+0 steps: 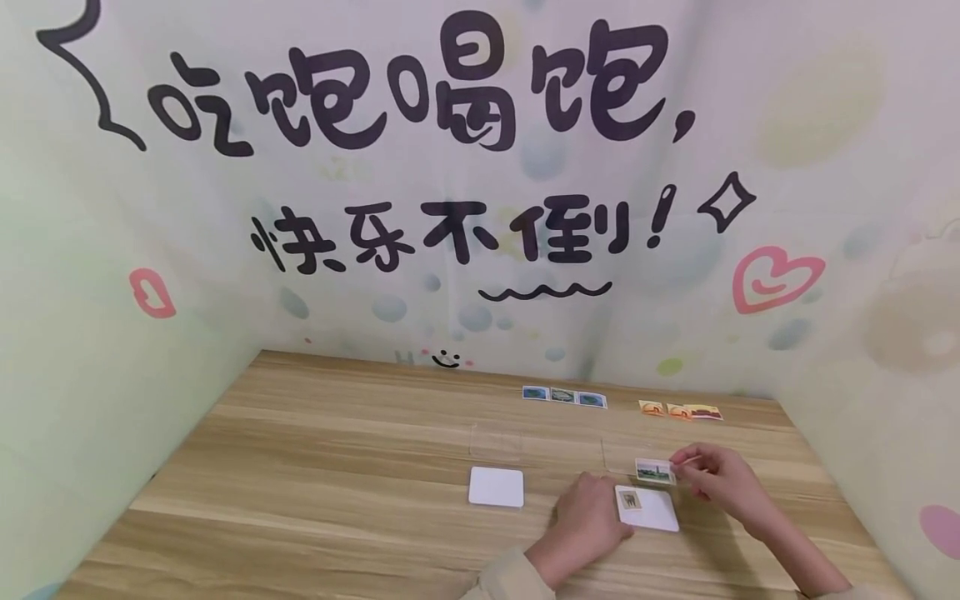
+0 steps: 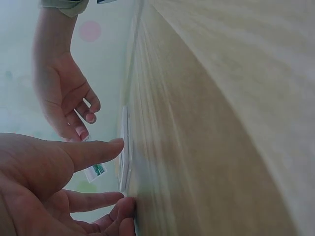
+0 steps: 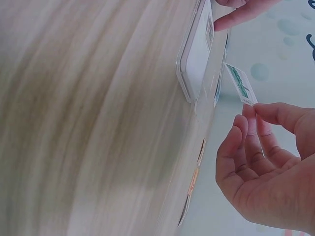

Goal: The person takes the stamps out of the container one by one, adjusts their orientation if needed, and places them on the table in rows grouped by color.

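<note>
My right hand (image 1: 717, 482) pinches a postage stamp (image 1: 654, 472) with a green landscape between thumb and forefinger. In the right wrist view the stamp (image 3: 239, 81) is tilted, raised above the table, its corner at the fingertips. Just below it in the head view lies a white rounded card (image 1: 656, 510), thick at its edge like a flat case. A small brown stamp (image 1: 630, 500) is on the card's upper left part. My left hand (image 1: 588, 518) rests on the table at the card's left side, its straight thumb (image 2: 101, 153) and forefinger touching the edge.
A second white card (image 1: 496, 487) lies left of the left hand. Clear plastic pieces (image 1: 495, 442) lie behind both cards. At the table's back are three blue and green stamps (image 1: 564, 396) in a row and several orange and red stamps (image 1: 678, 411). A printed cloth wall (image 1: 420, 325) encloses the table.
</note>
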`<state>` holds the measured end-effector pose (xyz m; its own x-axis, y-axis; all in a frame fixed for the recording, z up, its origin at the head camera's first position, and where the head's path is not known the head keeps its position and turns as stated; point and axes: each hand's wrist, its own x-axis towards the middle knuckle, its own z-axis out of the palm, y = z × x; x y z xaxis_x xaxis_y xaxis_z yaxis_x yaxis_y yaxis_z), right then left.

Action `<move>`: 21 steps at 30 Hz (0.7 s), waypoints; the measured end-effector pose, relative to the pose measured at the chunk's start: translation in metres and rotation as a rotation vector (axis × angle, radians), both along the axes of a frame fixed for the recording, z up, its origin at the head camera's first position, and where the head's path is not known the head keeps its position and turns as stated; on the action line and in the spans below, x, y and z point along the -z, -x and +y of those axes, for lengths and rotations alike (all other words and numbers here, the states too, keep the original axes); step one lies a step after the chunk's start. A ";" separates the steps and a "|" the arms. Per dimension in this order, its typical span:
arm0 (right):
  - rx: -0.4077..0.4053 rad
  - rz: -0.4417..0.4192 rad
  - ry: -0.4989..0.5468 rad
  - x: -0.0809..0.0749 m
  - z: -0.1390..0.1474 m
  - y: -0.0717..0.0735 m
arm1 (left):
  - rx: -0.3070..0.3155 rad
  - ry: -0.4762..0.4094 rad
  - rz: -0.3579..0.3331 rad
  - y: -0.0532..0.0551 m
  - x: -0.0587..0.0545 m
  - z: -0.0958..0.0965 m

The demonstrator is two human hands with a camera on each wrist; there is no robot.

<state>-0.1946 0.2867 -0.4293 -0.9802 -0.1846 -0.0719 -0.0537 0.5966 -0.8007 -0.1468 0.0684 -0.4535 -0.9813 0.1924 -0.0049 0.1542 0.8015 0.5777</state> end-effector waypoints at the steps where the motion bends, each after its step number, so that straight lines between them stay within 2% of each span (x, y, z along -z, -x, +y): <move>1: -0.002 -0.003 -0.002 -0.001 0.000 0.000 | 0.002 0.006 -0.001 -0.001 0.000 0.000; 7: 0.000 -0.013 -0.003 -0.003 -0.001 0.000 | 0.031 0.114 -0.009 -0.008 -0.005 -0.002; 13: 0.003 -0.008 0.007 -0.001 0.000 0.002 | 0.151 0.257 0.015 -0.018 -0.009 -0.007; 21: 0.015 -0.018 0.005 -0.002 -0.001 0.003 | 0.298 0.328 0.030 -0.029 -0.009 -0.012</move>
<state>-0.1975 0.2854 -0.4271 -0.9814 -0.1699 -0.0890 -0.0298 0.5936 -0.8042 -0.1179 0.0560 -0.4444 -0.8839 0.4597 -0.0856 0.4189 0.8598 0.2920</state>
